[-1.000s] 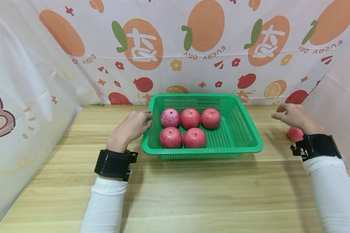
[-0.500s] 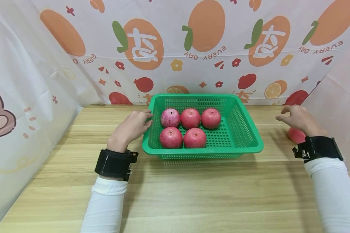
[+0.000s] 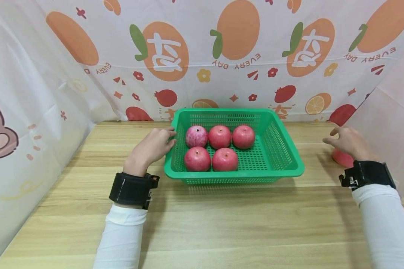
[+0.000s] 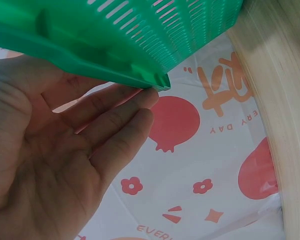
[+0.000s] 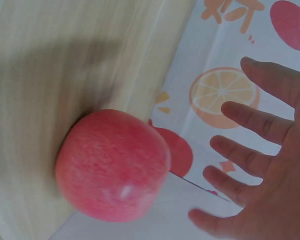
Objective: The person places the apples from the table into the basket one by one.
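Note:
A green plastic basket (image 3: 266,173) stands on the table with several red apples (image 3: 225,160) in its left and middle part. My left hand (image 3: 151,148) is at the basket's left rim; in the left wrist view its nearly straight fingers (image 4: 117,125) touch the rim from outside. Over at the right, my right hand (image 3: 349,141) hovers beside and above a single red apple (image 3: 342,158), which it partly hides in the head view. The right wrist view has this apple (image 5: 112,166) on the table, apart from the spread fingers (image 5: 245,155).
The basket and the loose apple share a light wooden table (image 3: 235,224). A white curtain printed with fruit (image 3: 202,48) hangs along the back, close behind the basket. White sheets close off the left (image 3: 27,123) and the right (image 3: 387,119).
My right hand has moved a little right and slightly down, over the loose apple. The left hand and the basket have stayed in place.

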`<state>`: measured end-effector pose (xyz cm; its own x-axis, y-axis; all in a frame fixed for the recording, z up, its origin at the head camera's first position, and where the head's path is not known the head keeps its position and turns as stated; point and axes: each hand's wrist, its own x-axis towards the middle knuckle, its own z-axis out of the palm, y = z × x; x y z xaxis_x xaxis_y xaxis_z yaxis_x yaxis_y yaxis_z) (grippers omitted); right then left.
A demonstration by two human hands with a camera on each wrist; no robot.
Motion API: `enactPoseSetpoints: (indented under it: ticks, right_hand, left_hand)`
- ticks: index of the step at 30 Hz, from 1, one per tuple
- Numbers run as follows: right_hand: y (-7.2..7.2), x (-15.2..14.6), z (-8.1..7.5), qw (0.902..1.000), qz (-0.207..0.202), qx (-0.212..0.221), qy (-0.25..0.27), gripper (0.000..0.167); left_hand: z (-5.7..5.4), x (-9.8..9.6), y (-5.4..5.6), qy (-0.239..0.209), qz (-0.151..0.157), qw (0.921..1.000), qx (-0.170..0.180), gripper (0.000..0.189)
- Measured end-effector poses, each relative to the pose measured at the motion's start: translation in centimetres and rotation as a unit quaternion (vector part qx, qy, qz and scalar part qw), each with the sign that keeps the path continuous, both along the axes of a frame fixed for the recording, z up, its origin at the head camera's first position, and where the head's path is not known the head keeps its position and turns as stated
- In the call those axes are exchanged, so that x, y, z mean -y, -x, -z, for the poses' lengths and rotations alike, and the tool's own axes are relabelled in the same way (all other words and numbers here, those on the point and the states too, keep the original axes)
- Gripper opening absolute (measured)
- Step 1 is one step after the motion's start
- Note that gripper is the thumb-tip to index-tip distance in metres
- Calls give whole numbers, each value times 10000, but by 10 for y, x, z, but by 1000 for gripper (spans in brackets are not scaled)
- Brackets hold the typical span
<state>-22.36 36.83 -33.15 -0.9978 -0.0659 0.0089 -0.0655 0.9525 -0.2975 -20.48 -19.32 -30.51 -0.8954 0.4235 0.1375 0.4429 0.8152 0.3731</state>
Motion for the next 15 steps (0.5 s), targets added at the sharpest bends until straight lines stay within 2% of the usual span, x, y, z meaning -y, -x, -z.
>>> enactPoseSetpoints:
  ticks: [7,15]
  right_hand:
    - [-8,-9,10,9981,409,449,-62,57]
    - [-12,-23,30,9984,489,286,-28,63]
  left_hand:
    - [1,-1,0,21,41,10000,-32,34]
    - [1,-2,1,45,40,10000,5,34]
